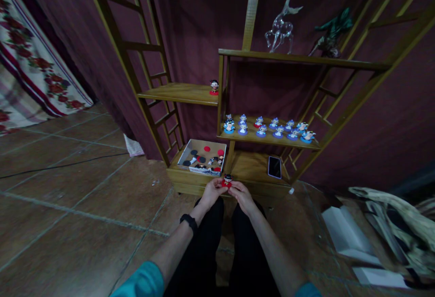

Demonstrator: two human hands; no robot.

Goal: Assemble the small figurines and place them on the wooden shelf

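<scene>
Between my two hands, just in front of the lowest shelf, is a small dark-haired figurine [227,179] upright on a red round base. My left hand [214,191] grips the base from the left, and my right hand [242,194] pinches it from the right. Beyond my left hand, an open cardboard box [185,154] holds loose figurines and round red and dark bases. A similar figurine [214,87] on a red base stands at the right end of the left middle shelf [180,92]. Two rows of small figurines [261,131], mostly on blue or purple bases, occupy the right shelf.
A phone [274,167] lies on the low shelf at right. Up on the top shelf [306,59] stand a clear deer ornament [280,30] and a dark green statue [331,34]. White boxes [350,236] and a pale bag [404,224] lie on the floor at right.
</scene>
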